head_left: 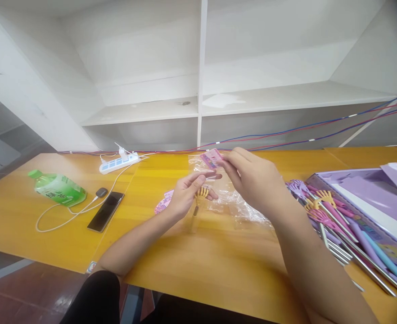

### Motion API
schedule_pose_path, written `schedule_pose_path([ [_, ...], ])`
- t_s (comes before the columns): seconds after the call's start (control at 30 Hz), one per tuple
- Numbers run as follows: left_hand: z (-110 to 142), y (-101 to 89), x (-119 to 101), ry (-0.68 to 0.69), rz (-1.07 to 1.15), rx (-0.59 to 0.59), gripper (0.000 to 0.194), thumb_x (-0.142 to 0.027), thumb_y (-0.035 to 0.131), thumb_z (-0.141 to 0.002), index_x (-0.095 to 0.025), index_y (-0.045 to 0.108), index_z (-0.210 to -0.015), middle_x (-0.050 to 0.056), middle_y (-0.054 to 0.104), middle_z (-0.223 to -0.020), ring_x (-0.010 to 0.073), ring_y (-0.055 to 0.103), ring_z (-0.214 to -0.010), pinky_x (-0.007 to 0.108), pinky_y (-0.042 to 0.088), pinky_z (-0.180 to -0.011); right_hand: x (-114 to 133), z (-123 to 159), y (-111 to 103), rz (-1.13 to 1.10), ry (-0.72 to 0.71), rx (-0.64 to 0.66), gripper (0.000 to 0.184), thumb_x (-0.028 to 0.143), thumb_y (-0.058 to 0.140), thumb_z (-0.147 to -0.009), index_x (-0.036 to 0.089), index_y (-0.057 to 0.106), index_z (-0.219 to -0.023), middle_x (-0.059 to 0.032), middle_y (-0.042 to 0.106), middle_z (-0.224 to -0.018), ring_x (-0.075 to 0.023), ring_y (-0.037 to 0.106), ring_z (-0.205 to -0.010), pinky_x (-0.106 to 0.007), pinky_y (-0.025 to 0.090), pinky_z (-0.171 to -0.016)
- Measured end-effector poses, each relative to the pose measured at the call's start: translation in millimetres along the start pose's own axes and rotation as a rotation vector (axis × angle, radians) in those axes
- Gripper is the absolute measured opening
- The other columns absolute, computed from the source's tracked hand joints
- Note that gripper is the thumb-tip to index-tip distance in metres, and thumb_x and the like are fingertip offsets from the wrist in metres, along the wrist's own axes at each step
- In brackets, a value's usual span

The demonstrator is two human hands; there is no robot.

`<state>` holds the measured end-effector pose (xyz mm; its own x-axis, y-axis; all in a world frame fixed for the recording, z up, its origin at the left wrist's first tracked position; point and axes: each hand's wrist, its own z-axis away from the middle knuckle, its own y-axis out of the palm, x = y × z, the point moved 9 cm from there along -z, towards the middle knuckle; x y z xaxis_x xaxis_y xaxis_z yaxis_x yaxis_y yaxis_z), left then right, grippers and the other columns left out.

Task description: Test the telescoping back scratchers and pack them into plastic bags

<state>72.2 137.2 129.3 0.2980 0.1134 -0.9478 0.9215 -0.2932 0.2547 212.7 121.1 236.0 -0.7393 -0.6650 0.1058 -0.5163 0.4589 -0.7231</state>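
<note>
My right hand (252, 173) pinches a small pink printed card (212, 158) between thumb and fingertips, above the table. Just below and left of it is my left hand (190, 193), its fingers curled round a back scratcher with a yellow hand-shaped head (202, 193). A short metal piece of its rod points down below the palm; the remainder is hidden or blurred. Left of this hand, partly covered by it, lie more pink printed cards (163, 203). Crumpled clear plastic wrapping (234, 202) lies on the table under and beyond both hands.
On the right, several back scratchers (323, 211) with metal rods lie against a purple box (363, 193). A green bottle (60, 188), a phone (106, 211), a charging cable and a power strip (119, 163) are on the left. White shelving (141, 112) stands behind the table.
</note>
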Motion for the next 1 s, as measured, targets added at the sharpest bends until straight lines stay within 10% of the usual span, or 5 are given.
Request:
schedule_pose_path([
  [0.77, 2.2, 2.7, -0.7, -0.010, 0.041, 0.054, 0.050, -0.054, 0.072, -0.098, -0.019, 0.073, -0.133, 0.019, 0.077, -0.134, 0.0175, 0.080, -0.072, 0.028, 0.060, -0.069, -2.7, -1.5, -4.3, -0.048, -0.045, -0.061, 0.026, 0.033, 0.046, -0.113, 0.022, 0.064, -0.099, -0.0043, 0.066, -0.087, -0.0178, 0.059, -0.075, -0.031, 0.038, -0.067],
  [1.0, 1.6, 1.2, -0.5, -0.034, 0.046, 0.022, 0.056, -0.058, 0.077, -0.093, -0.016, 0.075, -0.132, 0.015, 0.083, -0.109, 0.0188, 0.078, -0.069, 0.028, 0.057, -0.067, -2.2, 1.2, 3.4, -0.021, -0.087, -0.002, 0.026, 0.032, 0.047, -0.113, 0.022, 0.062, -0.094, -0.0044, 0.066, -0.088, -0.0180, 0.057, -0.076, -0.032, 0.036, -0.068],
])
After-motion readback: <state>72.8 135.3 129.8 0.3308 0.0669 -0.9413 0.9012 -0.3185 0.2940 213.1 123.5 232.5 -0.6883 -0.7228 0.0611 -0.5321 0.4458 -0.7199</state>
